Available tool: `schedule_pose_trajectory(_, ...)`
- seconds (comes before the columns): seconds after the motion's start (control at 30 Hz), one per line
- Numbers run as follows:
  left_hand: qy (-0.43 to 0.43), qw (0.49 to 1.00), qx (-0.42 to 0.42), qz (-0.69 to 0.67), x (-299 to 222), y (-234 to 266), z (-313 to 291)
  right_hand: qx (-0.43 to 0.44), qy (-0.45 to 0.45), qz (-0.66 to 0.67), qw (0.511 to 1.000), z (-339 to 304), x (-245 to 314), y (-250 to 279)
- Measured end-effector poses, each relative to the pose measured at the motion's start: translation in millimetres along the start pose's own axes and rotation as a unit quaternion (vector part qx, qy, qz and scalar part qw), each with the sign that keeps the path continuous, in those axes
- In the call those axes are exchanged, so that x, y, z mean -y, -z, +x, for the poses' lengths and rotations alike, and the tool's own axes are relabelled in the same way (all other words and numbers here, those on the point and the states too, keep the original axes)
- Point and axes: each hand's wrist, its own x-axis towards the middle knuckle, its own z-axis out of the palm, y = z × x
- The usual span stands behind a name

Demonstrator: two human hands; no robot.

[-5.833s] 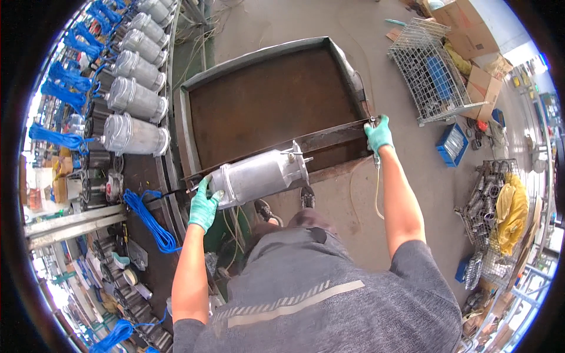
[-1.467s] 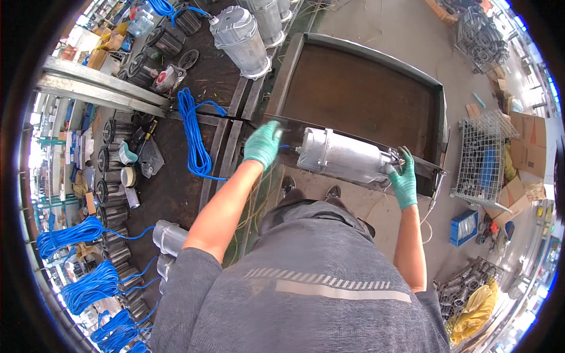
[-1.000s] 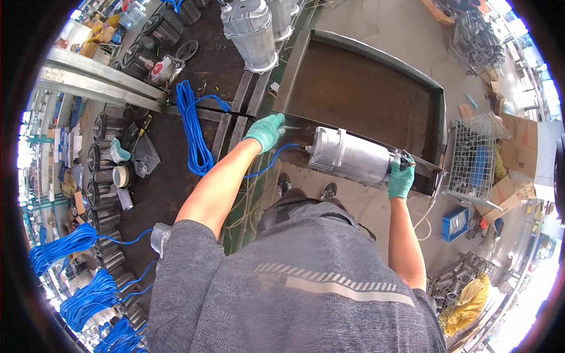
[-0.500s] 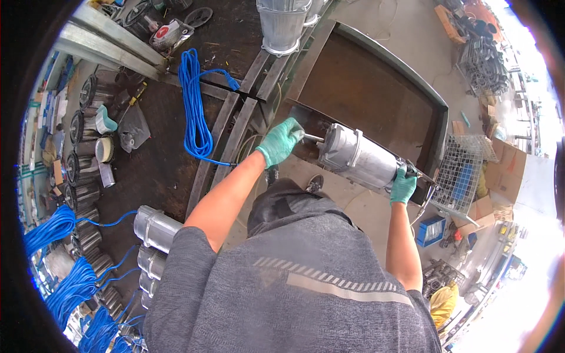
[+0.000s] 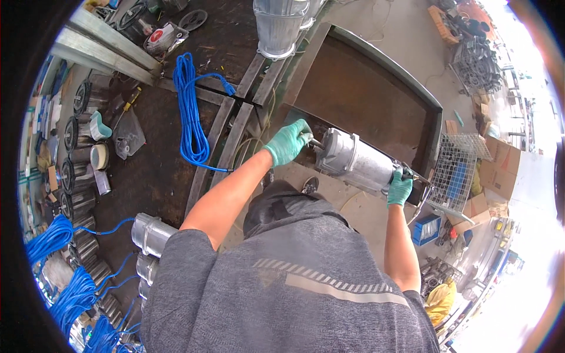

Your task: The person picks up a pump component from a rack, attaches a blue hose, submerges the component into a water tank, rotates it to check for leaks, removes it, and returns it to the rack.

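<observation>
A silver cylindrical metal motor housing (image 5: 362, 159) lies on its side along the near edge of a brown metal tray. My left hand (image 5: 287, 143), in a green glove, is closed around a thin metal shaft (image 5: 318, 144) at the housing's left end. Its fingertips are a short way from the end cap. At the other end, my right hand (image 5: 399, 188), gloved the same, is closed on a dark fitting or tool (image 5: 406, 170). A thin hose hangs beside it. The fingers partly hide that piece, so its kind is unclear.
The rimmed brown tray (image 5: 436, 126) stands beyond the housing. A coiled blue cable (image 5: 191, 117) lies on the dark bench (image 5: 153, 170) at left. More silver housings (image 5: 153, 234) with blue cables stand near my left elbow. A wire basket (image 5: 456, 170) and blue bin (image 5: 426, 230) are at right.
My left hand has moved slightly right, closer to the housing, and less of the shaft shows. My right hand keeps its hold at the other end. The whole view has shifted a little.
</observation>
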Motion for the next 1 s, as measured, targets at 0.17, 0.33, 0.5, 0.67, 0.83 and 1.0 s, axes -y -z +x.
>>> schedule_pose_trajectory(0.17,0.223,0.972,0.064,-0.026,10,-1,9,0.0,0.014,0.0,1.0,-2,5,-2)
schedule_pose_trajectory(0.33,0.318,0.928,0.118,-0.154,-4,6,4,-0.007,0.009,0.004,1.0,-2,1,1)
schedule_pose_trajectory(0.5,0.016,0.999,0.028,0.017,32,-9,-9,-0.007,0.019,-0.01,1.0,-1,6,-2)
schedule_pose_trajectory(0.67,0.045,0.973,0.074,0.214,17,-3,-2,-0.006,0.001,-0.023,1.0,-5,11,-1)
schedule_pose_trajectory(0.83,0.147,0.955,0.137,-0.217,9,3,-8,-0.001,-0.012,0.008,1.0,-5,12,-3)
schedule_pose_trajectory(1.0,0.098,0.971,0.119,-0.183,15,2,-14,-0.017,0.023,-0.027,0.999,3,-9,0)
